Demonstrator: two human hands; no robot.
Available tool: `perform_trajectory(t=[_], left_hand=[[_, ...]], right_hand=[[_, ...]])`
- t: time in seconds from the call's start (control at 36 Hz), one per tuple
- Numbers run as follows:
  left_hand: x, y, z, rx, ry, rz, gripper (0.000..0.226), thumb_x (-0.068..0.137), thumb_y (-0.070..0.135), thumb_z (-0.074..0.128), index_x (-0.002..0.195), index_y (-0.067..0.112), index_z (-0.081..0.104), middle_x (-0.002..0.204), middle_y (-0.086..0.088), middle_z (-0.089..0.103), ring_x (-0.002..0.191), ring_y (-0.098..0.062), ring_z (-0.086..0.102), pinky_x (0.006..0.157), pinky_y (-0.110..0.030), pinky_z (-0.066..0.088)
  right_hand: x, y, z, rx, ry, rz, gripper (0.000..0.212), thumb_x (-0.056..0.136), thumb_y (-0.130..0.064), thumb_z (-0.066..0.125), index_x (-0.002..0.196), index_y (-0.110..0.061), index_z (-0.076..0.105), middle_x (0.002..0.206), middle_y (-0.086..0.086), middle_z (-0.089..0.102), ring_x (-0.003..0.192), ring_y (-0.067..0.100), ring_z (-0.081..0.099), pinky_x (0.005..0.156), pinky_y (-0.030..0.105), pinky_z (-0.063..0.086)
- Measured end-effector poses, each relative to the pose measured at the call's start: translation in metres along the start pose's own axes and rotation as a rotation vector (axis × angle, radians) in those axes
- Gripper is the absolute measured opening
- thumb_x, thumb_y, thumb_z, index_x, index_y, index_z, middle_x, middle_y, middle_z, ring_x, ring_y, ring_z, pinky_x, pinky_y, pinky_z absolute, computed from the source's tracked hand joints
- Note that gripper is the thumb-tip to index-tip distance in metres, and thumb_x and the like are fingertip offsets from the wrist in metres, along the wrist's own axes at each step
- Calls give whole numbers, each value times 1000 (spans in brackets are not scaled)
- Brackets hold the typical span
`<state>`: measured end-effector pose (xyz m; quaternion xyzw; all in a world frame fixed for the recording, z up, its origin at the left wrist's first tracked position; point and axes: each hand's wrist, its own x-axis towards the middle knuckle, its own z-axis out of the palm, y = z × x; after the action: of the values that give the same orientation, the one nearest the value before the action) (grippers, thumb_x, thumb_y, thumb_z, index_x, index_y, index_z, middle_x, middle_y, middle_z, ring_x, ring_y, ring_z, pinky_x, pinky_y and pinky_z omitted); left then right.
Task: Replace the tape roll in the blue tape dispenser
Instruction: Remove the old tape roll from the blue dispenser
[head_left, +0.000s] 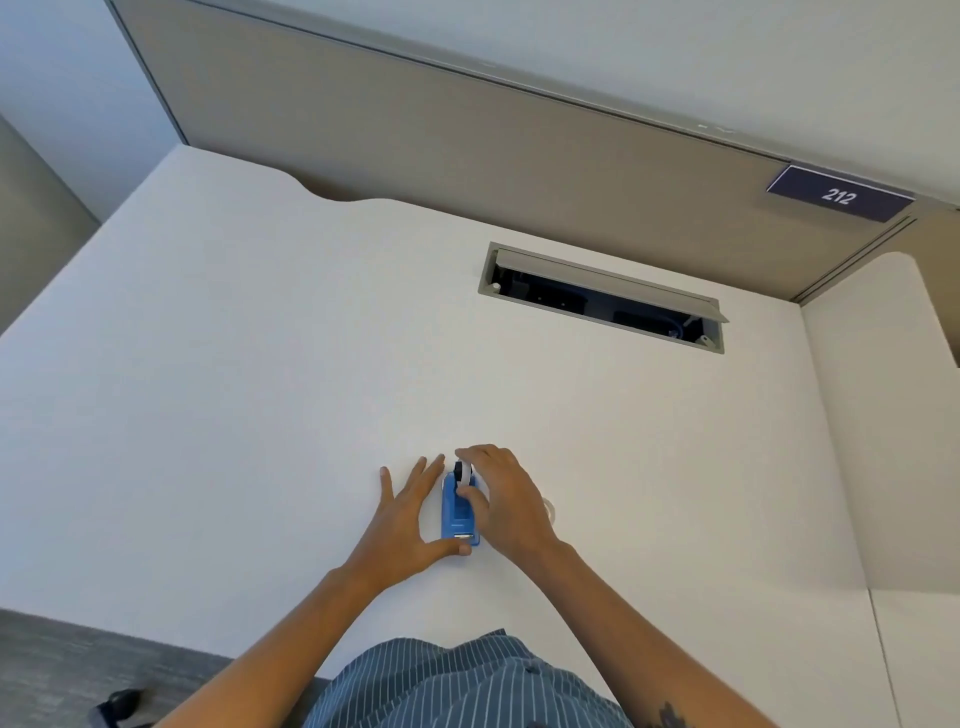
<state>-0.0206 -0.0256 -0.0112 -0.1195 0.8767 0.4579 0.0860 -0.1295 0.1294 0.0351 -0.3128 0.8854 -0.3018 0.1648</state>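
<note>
The blue tape dispenser (457, 517) stands on the white desk (260, 364), its cutter end towards me. My left hand (410, 514) lies flat against its left side, fingers spread, thumb pressed at the near end. My right hand (506, 499) covers the right side and pinches a tape roll (464, 472) with a black hub at the dispenser's far end. Whether the roll is seated in the dispenser I cannot tell. A clear ring, perhaps another roll (549, 506), peeks out just right of my right hand.
An open cable hatch (602, 296) is set into the desk at the far right. A beige partition (467, 156) with a sign "212" (839, 195) closes the back. A second desk (893, 415) adjoins on the right. The floor shows at the near left.
</note>
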Motion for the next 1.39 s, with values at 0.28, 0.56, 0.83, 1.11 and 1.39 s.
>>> perform_trajectory(t=[0.28,0.56,0.83,1.11,1.39], left_hand=[[-3,24,-12,-339,235,-44,62,103,47,49,160,41,26,151,25,52,144,8,43,133,-45,5],[-10,74,-22,-689,284,-163,31,106,29,56,134,28,68,115,14,79,105,-11,76,93,-18,55],[-22,85,-15,-792,289,-277,20,99,27,67,114,20,79,101,1,83,94,-17,78,94,-38,61],[-32,92,-2,-853,272,-321,21,97,26,71,111,14,80,101,-7,82,97,-25,79,100,-49,60],[-35,96,6,-867,290,-353,21,95,27,72,105,11,82,98,-8,83,98,-26,78,99,-45,60]], right_hand=[[-6,-9,-8,207,99,30,45,98,-6,69,141,-21,61,134,-8,64,124,13,55,101,28,52],[-20,-21,-22,531,113,115,42,99,-2,68,134,-25,67,128,-13,71,116,11,67,92,24,59],[-39,-17,-23,542,119,108,47,96,2,69,132,-27,68,127,-11,66,117,13,67,91,28,61],[-56,-17,-26,561,181,110,42,94,-12,78,130,-30,70,125,-11,65,109,11,68,82,27,62],[-67,-14,-30,381,268,3,26,92,-9,79,112,-25,74,114,-15,66,98,13,70,61,14,54]])
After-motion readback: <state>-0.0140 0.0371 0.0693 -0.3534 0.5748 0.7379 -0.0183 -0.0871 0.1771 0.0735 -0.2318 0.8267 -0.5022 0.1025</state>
